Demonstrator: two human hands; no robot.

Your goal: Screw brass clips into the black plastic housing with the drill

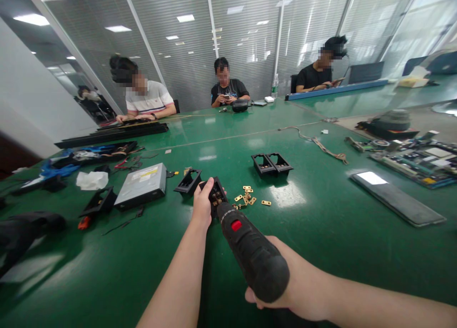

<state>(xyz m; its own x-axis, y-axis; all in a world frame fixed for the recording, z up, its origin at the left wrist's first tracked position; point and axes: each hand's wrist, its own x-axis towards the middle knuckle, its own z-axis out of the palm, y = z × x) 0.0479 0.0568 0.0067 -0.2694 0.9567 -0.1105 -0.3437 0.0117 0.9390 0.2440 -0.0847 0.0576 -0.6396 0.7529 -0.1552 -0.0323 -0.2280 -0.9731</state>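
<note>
My left hand is closed on a small black socket housing with brass parts inside, holding it on the green table. My right hand grips a black electric screwdriver with a red switch; its front end points at the housing. Several loose brass contacts lie just right of the housing. A second black housing sits to its left, and a joined pair lies farther back to the right.
A silver optical drive, white tissue, black parts and cables lie at left. Circuit boards and a grey panel lie at right. A twisted cable crosses the middle. Three people sit at the far side.
</note>
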